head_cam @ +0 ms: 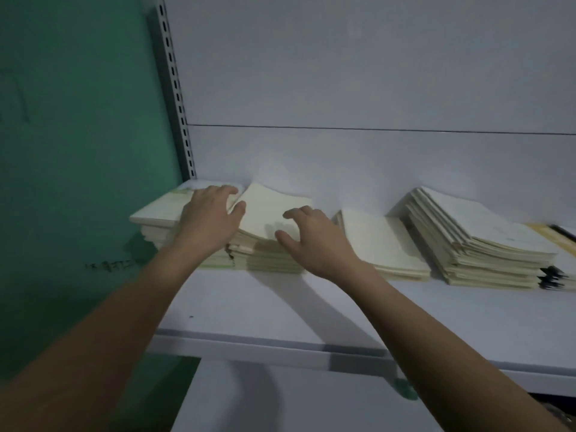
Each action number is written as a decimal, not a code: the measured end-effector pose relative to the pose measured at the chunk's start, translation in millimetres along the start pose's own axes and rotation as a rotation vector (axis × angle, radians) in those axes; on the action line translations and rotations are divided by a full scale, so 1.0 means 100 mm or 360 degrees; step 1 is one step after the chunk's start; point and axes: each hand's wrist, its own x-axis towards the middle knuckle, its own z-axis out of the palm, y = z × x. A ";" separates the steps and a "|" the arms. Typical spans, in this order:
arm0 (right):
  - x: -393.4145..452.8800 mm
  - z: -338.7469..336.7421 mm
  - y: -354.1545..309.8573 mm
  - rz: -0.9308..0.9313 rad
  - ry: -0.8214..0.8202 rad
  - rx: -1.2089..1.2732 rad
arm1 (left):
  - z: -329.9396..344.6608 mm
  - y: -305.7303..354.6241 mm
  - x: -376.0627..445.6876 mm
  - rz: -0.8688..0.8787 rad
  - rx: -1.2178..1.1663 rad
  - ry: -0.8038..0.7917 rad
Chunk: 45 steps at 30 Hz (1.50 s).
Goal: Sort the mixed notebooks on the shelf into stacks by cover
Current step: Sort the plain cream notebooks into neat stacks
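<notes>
Four flat cream paper stacks (386, 244), bare hands (212, 219)

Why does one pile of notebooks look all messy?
The tall stack on the right of the shelf is fanned out and leaning, edges stepping sideways. The stack under the right hand has its top cover bowed up.

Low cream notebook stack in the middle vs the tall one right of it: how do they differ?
The low cream notebook stack is much shorter than the tall cream notebook stack. The low stack's edges sit fairly flush; the tall stack's upper notebooks are fanned and slope to the right. Neither hand touches either. Both hold pale cream covers and rest on the white shelf.
</notes>
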 end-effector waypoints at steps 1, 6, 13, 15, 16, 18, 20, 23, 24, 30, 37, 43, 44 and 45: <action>0.10 0.07 -0.10 -0.0018 -0.0089 -0.0049 | -0.06 -0.12 0.00 -0.0034 0.0065 -0.0051; 0.44 0.39 -0.29 0.0131 -0.0480 -0.0195 | -0.22 -0.56 -0.04 -0.0171 0.0024 -0.0268; 0.34 0.34 -0.42 0.0080 -0.0348 -0.0322 | -0.37 -0.72 -0.05 -0.0056 -0.0605 -0.0084; 0.29 0.29 -0.48 0.0191 -0.0160 -0.0095 | -0.41 -0.69 -0.07 -0.0154 -0.0969 -0.0156; 0.28 0.29 -0.52 0.0258 0.0026 0.0080 | -0.43 -0.67 -0.06 -0.0279 -0.1235 -0.0246; 0.25 0.27 -0.65 0.0288 0.0411 0.0348 | -0.47 -0.63 -0.05 -0.0581 -0.1816 -0.0590; 0.20 0.24 -0.86 0.0164 0.0554 0.0384 | -0.49 -0.63 -0.02 -0.0765 -0.2278 -0.1004; 0.10 0.22 -1.11 -0.0133 0.0395 0.0302 | -0.53 -0.70 0.04 -0.0781 -0.2712 -0.1304; 0.08 0.23 -1.14 -0.0154 0.0325 0.0255 | -0.54 -0.72 0.06 -0.0762 -0.2760 -0.1311; 0.11 0.28 -1.16 -0.0346 0.0040 -0.0041 | -0.68 -0.84 0.12 -0.0722 -0.2360 -0.1162; 0.25 0.21 -0.81 0.0430 0.0221 0.0574 | -0.67 -1.07 0.31 -0.0629 -0.2148 -0.0783; 0.31 0.45 -0.65 0.0308 -0.0470 -0.0230 | -0.68 -1.08 0.35 -0.0625 -0.2012 -0.0676; 0.32 0.47 -0.64 0.0261 -0.0437 -0.0280 | -0.67 -1.07 0.34 -0.0620 -0.1981 -0.0685; 0.33 0.48 -0.63 0.0224 -0.0355 -0.0303 | -0.65 -1.06 0.34 -0.0610 -0.1951 -0.0695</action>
